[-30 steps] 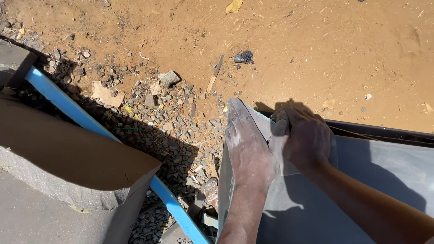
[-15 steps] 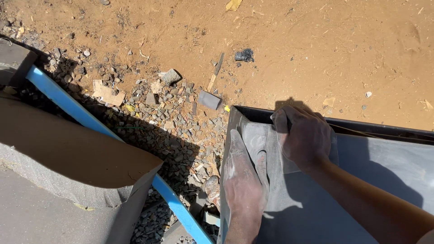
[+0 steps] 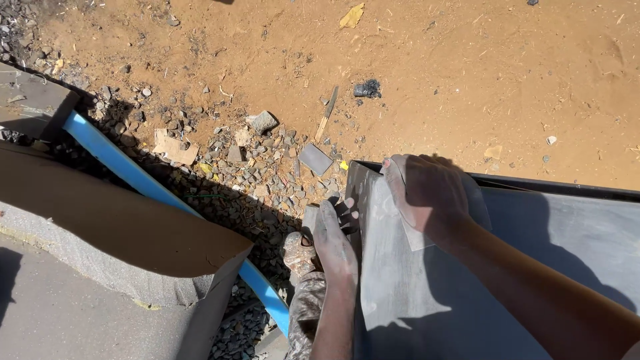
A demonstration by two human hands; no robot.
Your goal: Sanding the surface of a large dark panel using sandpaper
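A dark grey metal panel (image 3: 533,253), dusted white near its corner, fills the lower right. My right hand (image 3: 427,193) presses a thin pale grey sheet (image 3: 390,230) flat against the panel's top left corner. My left hand (image 3: 333,243), covered in white dust, is at the panel's left edge with its fingers curled over that edge. Both forearms reach in from the bottom of the view.
Orange dirt ground lies beyond the panel. Gravel, a small grey block (image 3: 315,159), a stone (image 3: 263,121) and a wood sliver (image 3: 327,113) lie left of the corner. A blue strip (image 3: 133,173) runs diagonally beside brown cardboard (image 3: 100,220) and concrete.
My left hand slid from the panel's top corner back along the surface and now sits at the left edge. The right hand stayed on the sheet. The view shifted slightly.
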